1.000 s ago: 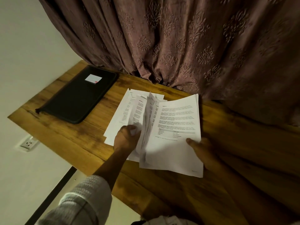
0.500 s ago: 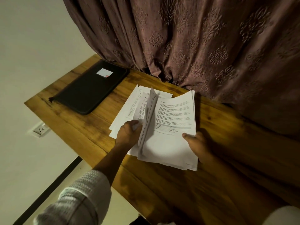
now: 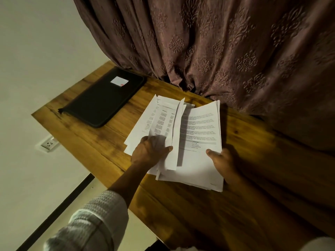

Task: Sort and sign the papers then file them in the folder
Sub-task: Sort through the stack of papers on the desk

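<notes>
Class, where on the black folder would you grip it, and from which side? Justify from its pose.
Probably the folder's near short edge, from the person's side: it lies flat and closed, the curtain hangs by its far end, and the left hand is nearest.

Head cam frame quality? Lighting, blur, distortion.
Head view: dim, warm light; the white printed papers are brightest, their text too soft to read. The right hand and the wooden table beside it sink in shadow. The black zip folder shows little detail. Wide-angle lens tilts the scene; the pale knit sleeve is blurred.
</notes>
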